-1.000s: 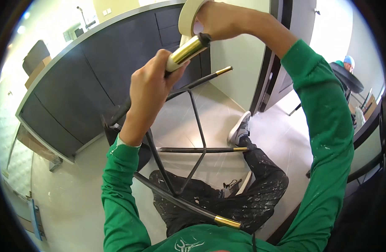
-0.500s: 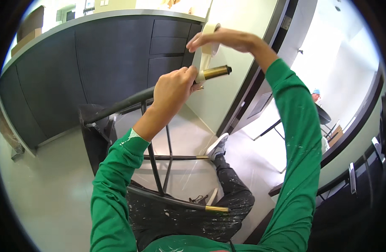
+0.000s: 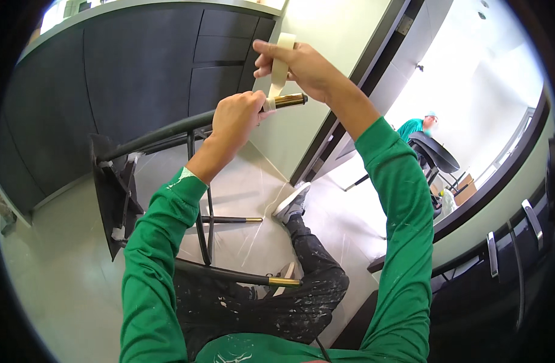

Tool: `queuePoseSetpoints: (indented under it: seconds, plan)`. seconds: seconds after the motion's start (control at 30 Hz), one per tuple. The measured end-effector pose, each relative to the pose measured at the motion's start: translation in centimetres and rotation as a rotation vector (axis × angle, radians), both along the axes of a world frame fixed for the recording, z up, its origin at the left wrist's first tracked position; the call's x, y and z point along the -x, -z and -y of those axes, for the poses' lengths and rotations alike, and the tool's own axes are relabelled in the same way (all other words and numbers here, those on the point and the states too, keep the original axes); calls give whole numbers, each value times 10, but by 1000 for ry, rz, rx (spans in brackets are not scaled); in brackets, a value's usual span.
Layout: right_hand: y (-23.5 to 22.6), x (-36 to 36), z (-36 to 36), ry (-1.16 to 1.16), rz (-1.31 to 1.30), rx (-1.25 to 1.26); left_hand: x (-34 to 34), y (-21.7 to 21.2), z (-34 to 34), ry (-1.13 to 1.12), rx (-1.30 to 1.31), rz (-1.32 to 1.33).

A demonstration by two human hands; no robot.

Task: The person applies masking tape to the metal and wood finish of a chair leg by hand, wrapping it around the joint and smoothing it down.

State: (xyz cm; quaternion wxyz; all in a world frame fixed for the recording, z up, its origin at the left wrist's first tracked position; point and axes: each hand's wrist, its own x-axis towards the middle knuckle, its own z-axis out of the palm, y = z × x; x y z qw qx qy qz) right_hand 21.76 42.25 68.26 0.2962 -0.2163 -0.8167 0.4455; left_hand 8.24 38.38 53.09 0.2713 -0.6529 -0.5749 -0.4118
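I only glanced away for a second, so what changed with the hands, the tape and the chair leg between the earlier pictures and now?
The right hand drew the tape roll off the brass-tipped chair leg, so a strip now runs down to the tip. The left hand slid back a little along the leg, baring more of the tip. The view swung too. Unchanged: both grips, and the overturned black chair lying on the floor.

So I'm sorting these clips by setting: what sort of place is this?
Likely a kitchen being finished or renovated: a curved counter with dark cabinets, a pale tiled floor, and paint-spattered trousers on the person taping the brass-tipped leg of an overturned stool.
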Motion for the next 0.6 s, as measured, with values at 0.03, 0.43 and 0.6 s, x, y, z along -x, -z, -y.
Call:
queuePoseSetpoints:
  seconds: [0.03,0.43,0.6]
  plan:
    - [-2,5,6,44,38,-27,0,-2,3,-3,35,10]
    - [-2,-1,40,96,39,9,36,-44,-2,665,624,302]
    - [16,-18,51,49,-18,-14,42,-36,-12,695,616,360]
